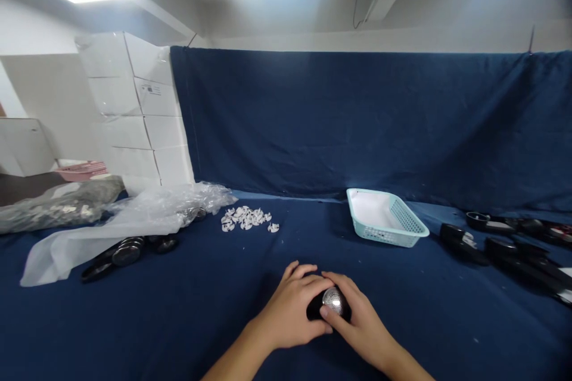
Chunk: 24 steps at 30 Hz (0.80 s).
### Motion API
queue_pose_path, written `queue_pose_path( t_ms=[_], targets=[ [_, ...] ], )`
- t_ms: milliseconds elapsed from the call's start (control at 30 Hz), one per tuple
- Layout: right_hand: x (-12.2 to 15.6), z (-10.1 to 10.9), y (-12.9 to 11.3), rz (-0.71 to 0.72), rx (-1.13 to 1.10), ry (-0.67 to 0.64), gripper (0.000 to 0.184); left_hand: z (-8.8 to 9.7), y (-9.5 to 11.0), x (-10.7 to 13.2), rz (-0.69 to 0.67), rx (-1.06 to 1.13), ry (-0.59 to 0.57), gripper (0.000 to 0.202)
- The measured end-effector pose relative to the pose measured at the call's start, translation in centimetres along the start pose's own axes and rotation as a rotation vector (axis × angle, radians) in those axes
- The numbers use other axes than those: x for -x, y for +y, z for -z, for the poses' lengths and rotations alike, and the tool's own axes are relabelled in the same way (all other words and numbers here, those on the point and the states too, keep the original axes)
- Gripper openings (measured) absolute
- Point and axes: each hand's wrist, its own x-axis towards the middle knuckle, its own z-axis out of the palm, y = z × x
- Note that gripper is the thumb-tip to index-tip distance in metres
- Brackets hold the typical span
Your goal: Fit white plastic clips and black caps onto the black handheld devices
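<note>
Both my hands are around a small black rounded piece with a shiny silver, dimpled metal dome (pixel 332 300), low in the middle of the head view. My left hand (pixel 292 308) wraps its left side, thumb below and fingers over the top. On the other side my right hand (pixel 361 320) grips it, with thumb and forefinger at the edge of the metal dome. Much of the black body is hidden by the fingers, so its full shape cannot be made out. The piece is at or just above the blue cloth (pixel 214 315).
Small white plastic parts (pixel 246 218) lie heaped beyond my hands. A pale turquoise basket (pixel 388 237) with a white lining stands back right. Black shell-like parts (pixel 462 244) spread along the right. At left are plastic bags (pixel 111 223) and black round parts (pixel 128 250); white boxes (pixel 163 122) are stacked behind.
</note>
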Motion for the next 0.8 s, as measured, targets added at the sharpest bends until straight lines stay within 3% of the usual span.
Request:
queue_pose_path(
  t_ms=[100,367,800],
  targets=[
    [-0.2,0.1,0.1,-0.028,0.024,0.009,0.046,-0.2,-0.4,-0.1,0.002,-0.039,0.035,0.074],
    [-0.5,0.6,0.4,-0.057,0.111,0.125,0.025,-0.4,-2.3,-0.2,0.138,-0.097,0.293,0.051],
    [-1.3,0.2,1.7,-0.139,0.122,0.179,0.012,-0.2,-1.6,-0.1,0.128,0.028,0.25,0.06]
  ],
)
